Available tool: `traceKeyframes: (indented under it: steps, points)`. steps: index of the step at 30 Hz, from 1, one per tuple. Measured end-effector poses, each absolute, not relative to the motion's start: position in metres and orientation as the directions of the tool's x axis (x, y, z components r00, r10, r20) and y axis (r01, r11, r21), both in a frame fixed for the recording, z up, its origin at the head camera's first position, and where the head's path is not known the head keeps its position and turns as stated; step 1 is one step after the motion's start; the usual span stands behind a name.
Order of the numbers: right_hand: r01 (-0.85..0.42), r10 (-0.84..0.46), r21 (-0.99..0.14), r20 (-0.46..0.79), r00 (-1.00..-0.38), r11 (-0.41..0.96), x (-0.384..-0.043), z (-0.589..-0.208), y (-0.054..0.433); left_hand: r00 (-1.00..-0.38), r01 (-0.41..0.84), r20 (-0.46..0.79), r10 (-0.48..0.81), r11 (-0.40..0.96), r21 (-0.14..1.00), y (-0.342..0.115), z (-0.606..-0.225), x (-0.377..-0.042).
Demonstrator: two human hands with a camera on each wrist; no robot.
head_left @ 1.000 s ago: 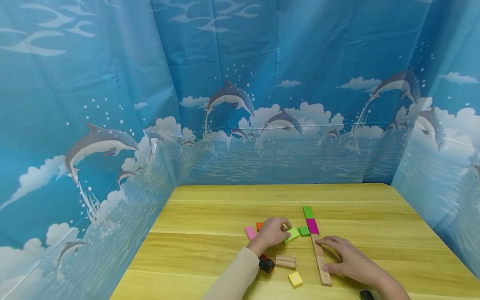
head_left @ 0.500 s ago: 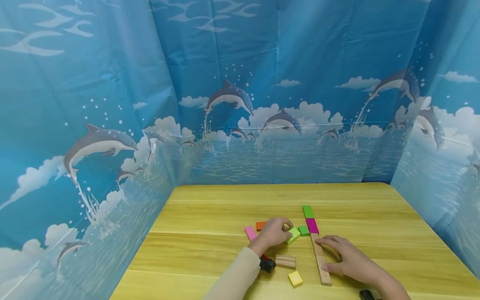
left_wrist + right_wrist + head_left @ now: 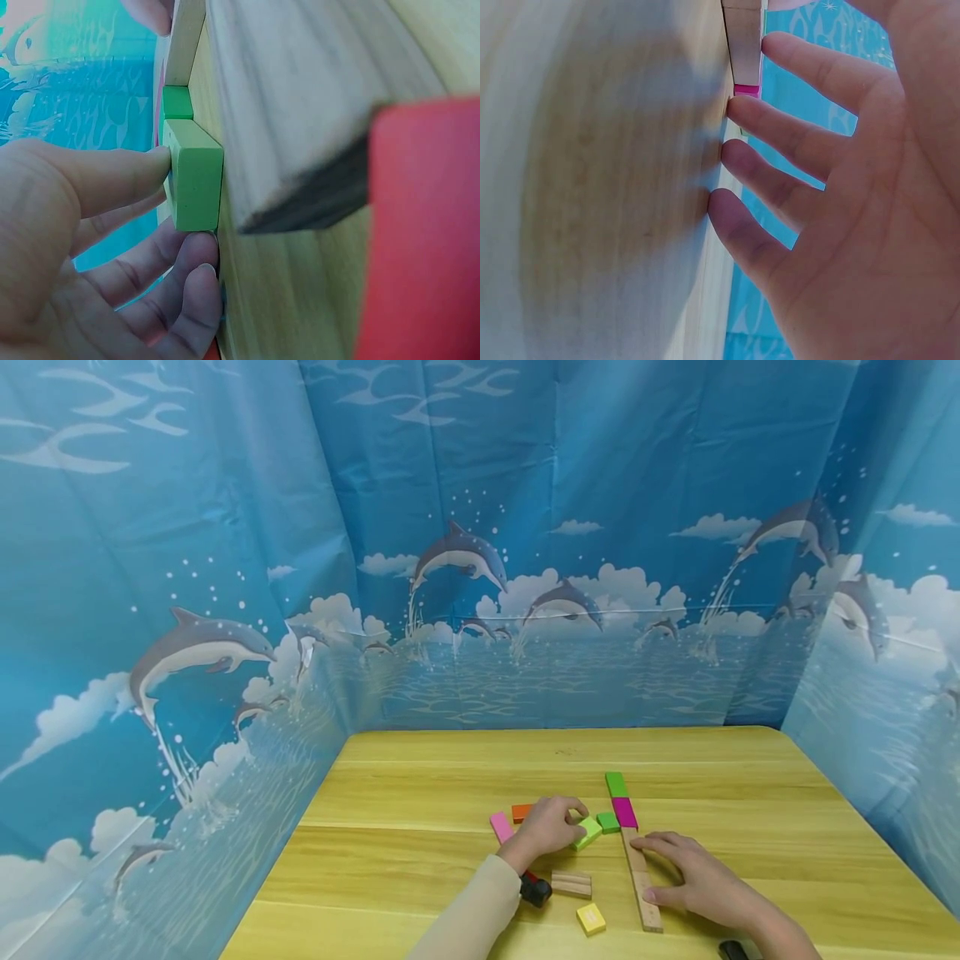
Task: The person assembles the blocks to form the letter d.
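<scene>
My left hand [image 3: 551, 827] pinches a light green block [image 3: 590, 833] on the table, thumb on one side and curled fingers at the other, as the left wrist view also shows. A smaller green block [image 3: 608, 822] lies right beside it, against a straight row. That row runs from a green block [image 3: 616, 784] through a magenta block [image 3: 625, 812] to plain wooden blocks [image 3: 642, 888] nearer me. My right hand [image 3: 697, 881] rests at the wooden blocks, thumb and index fingertips touching them. Its fingers are spread and fairly straight in the right wrist view.
A pink block [image 3: 500, 826] and an orange block [image 3: 520, 813], partly hidden, lie left of my left hand. Nearer me are plain wooden blocks [image 3: 572, 883] side by side and a yellow block [image 3: 591, 919]. A dolphin-print curtain [image 3: 570, 677] stands behind the table [image 3: 420, 777].
The light green block has shifted and turned slightly towards me under my left fingers, which moved with it a little. My right hand and the row look unchanged.
</scene>
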State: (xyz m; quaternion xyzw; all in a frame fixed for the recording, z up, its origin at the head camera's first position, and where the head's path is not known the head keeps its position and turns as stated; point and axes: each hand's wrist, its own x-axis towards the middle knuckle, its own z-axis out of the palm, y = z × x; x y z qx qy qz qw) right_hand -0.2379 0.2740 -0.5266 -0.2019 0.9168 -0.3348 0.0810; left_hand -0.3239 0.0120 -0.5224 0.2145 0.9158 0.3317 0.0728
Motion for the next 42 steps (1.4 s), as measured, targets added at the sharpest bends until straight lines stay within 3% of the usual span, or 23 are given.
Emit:
traceKeyframes:
  steps: [14, 42]
  points:
    - [-0.319, -0.426, -0.640, -0.014, -0.905, 0.699, -0.236, -0.525, 0.273, -0.902, 0.322, 0.004, 0.431, 0.668, 0.671, 0.009, -0.518, -0.321]
    - [-0.355, -0.446, -0.627, 0.014, -0.895, 0.693, -0.238, -0.528, 0.274, -0.902, 0.381, 0.140, 0.407, 0.602, 0.701, -0.020, -0.499, -0.324]
